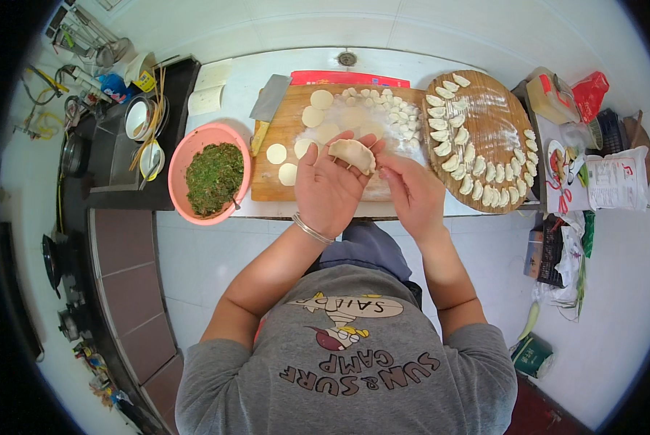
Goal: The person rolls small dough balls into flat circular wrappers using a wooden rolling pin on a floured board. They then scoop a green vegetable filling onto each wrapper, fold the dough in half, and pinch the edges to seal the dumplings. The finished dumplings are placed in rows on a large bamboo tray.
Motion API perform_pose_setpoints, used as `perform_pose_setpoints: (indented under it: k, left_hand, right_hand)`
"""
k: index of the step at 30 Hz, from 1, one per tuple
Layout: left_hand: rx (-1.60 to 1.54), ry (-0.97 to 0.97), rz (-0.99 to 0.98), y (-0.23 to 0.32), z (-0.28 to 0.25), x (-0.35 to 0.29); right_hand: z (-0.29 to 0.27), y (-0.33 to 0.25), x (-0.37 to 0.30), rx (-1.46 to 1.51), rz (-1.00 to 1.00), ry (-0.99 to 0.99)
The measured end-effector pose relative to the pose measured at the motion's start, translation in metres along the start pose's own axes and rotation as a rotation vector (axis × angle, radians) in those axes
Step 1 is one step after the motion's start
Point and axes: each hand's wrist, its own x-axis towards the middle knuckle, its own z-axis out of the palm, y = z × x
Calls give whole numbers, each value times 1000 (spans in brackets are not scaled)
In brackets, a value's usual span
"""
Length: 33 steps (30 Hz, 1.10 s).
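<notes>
At picture centre, above the front edge of the wooden board [281, 185], both hands meet around one dumpling [352, 153]. Left hand [325, 185]: palm up, fingers curled, cradling the dumpling at its fingertips; a metal bangle [310, 229] circles the wrist. Right hand [410, 192]: at 3 o'clock of the dumpling, thumb and fingertips pinched on its right end.

Dumpling: pale dough, matte, floury, half-moon shape, top seam pressed shut, belly plump.

Board: rectangular, light wood, dusted white with flour. Flat round wrappers [321, 99] lie from 9 to 12 o'clock of the hands; small dough lumps [394, 109] are heaped at 1 o'clock. Cleaver [268, 101], broad grey blade and wooden handle, rests on the board's left corner at 11 o'clock.

Pink plastic bowl [180, 163] at 9 o'clock, holding chopped dark-green filling [214, 177], coarse and moist.

Round woven tray [502, 119] at 2 o'clock carries finished dumplings [448, 145] in curved rows.

White surface [231, 94] carries the board, bowl and tray.
</notes>
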Motion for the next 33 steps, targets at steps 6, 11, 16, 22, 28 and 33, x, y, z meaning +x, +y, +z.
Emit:
perform_pose_setpoints:
  k: [6,11,16,22,28,33]
  left_hand:
    - [-24,-14,-45,-29,15,7]
    - [18,-49,-6,-59,17,12]
    - [128,-48,84,-85,23,18]
    - [36,-21,-60,-87,28,22]
    - [80,-22,-74,-98,35,22]
    - [215,-80,-21,-109,42,20]
  right_hand:
    - [-34,23,3,-8,-142,-100]
    - [-49,33,-4,40,-9,-26]
    - [-62,38,-12,-58,154,14]
    - [-98,52,-4,-33,-84,-86]
    - [-106,66,2,-26,-210,-127]
    - [-107,64,-3,-71,-36,-150]
